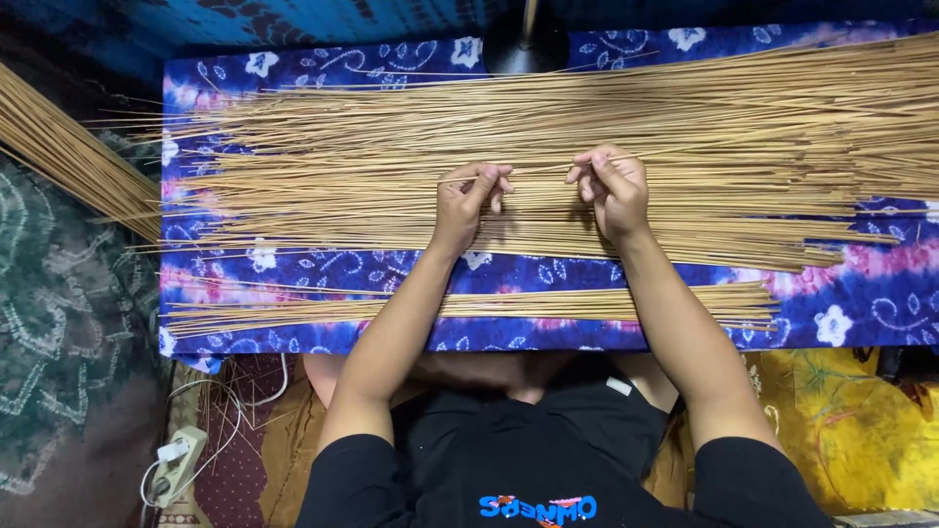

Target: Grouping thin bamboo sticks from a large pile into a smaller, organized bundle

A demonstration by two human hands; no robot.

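Observation:
A wide layer of thin tan sticks (323, 156) lies spread across a blue and purple flowered cloth (880, 293). My left hand (468, 200) pinches one thin stick (538, 171) at the middle of the pile. My right hand (611, 186) pinches the same stick a little further right, so it spans between both hands just above the pile. A smaller bundle of sticks (293, 311) lies along the near edge of the cloth, under my forearms.
Another bundle of sticks (59, 147) slants at the far left, off the cloth. A dark round stand base (525, 44) sits at the back edge. A white power strip (176, 464) with cable lies on the floor at lower left. Yellow fabric (861, 420) is at right.

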